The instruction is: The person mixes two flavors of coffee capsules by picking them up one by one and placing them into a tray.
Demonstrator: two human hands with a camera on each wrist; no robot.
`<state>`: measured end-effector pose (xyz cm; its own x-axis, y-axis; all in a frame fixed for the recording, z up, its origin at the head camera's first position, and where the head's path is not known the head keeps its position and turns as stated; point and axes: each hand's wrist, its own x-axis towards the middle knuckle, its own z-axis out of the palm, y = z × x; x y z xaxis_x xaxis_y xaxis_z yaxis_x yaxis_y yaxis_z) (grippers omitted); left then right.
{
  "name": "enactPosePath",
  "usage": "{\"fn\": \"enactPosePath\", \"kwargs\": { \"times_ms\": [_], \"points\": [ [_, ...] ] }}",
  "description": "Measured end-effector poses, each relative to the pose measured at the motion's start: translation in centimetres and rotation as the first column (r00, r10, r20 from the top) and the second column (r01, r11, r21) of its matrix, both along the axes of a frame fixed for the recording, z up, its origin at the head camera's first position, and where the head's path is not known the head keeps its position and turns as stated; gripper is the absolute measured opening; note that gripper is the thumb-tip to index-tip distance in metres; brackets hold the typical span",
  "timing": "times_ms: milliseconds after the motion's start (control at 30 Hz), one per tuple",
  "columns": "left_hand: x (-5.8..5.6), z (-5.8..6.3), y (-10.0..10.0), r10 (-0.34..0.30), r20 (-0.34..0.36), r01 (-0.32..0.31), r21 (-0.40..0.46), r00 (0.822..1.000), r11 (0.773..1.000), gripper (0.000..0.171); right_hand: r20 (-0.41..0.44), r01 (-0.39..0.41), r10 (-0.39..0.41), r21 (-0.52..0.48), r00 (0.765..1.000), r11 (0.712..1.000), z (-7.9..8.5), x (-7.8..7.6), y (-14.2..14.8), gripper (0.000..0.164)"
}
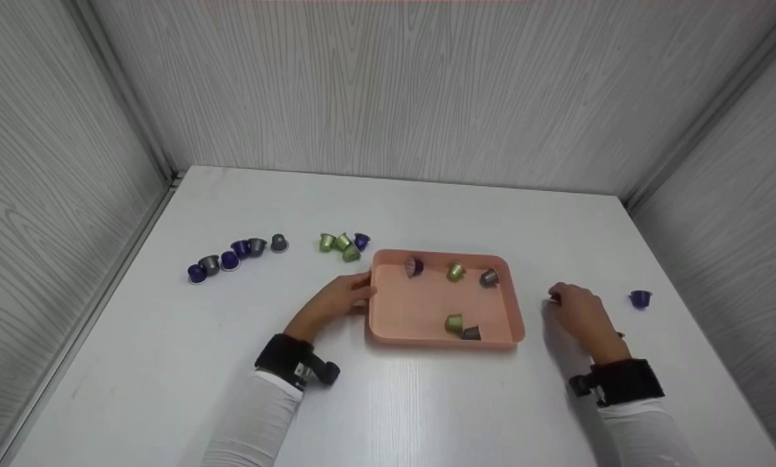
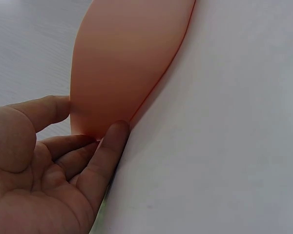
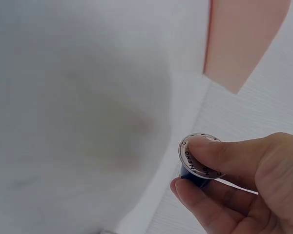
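Observation:
My left hand (image 1: 336,299) grips the left side of a shallow pink tray (image 1: 407,305); in the left wrist view its thumb and fingertips meet the tray wall (image 2: 122,63). Inside the tray lie a purple coffee capsule (image 1: 415,266), two green capsules (image 1: 456,271) and two grey ones (image 1: 489,278). To the right of the tray, my right hand (image 1: 582,318) pinches a dark blue coffee capsule (image 3: 199,168), thumb on its silver, lettered lid and fingers beneath. In the head view that hand mostly hides the capsule.
A loose row of purple and grey capsules (image 1: 230,261) stretches across the table's left side. Green capsules (image 1: 327,242) cluster with a purple one (image 1: 362,241) behind the tray's left corner. Another purple capsule (image 1: 640,299) lies near the right table edge. Panels (image 1: 388,91) enclose the back and sides.

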<state>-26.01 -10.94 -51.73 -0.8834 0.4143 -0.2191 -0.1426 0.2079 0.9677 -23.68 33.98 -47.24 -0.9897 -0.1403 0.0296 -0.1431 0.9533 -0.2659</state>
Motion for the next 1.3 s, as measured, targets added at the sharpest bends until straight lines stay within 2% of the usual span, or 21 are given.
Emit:
{"fn": "enactPosePath", "kwargs": {
  "times_ms": [167, 433, 733, 1067, 1300],
  "points": [
    [-0.1, -0.1, 0.0, -0.005, 0.008, 0.006, -0.019, 1.000, 1.000, 0.054, -0.064, -0.030, 0.027, -0.035, 0.998, 0.999, 1.0, 0.0, -0.9, 0.024],
    [0.0, 0.0, 0.0, 0.012, 0.020, -0.011, -0.017, 1.000, 1.000, 0.055, -0.135, -0.028, 0.012, -0.121, 0.991, 0.992, 2.1, -0.2, -2.8, 0.027],
    [0.1, 0.2, 0.1, 0.003, 0.009, -0.003, -0.023, 1.000, 1.000, 0.055, -0.140, -0.017, -0.004, -0.148, 0.990, 0.989, 2.4, -0.3, -3.9, 0.027],
    [0.1, 0.1, 0.0, 0.002, 0.009, -0.002, -0.038, 1.000, 0.999, 0.054, -0.177, -0.041, 0.009, -0.182, 0.984, 0.982, 2.5, -0.5, -4.7, 0.028],
    [0.0, 0.1, 0.0, 0.007, 0.019, -0.007, -0.009, 1.000, 1.000, 0.054, -0.137, -0.019, -0.007, -0.189, 0.990, 0.982, 2.2, -0.5, -5.0, 0.031]
  ]
}}
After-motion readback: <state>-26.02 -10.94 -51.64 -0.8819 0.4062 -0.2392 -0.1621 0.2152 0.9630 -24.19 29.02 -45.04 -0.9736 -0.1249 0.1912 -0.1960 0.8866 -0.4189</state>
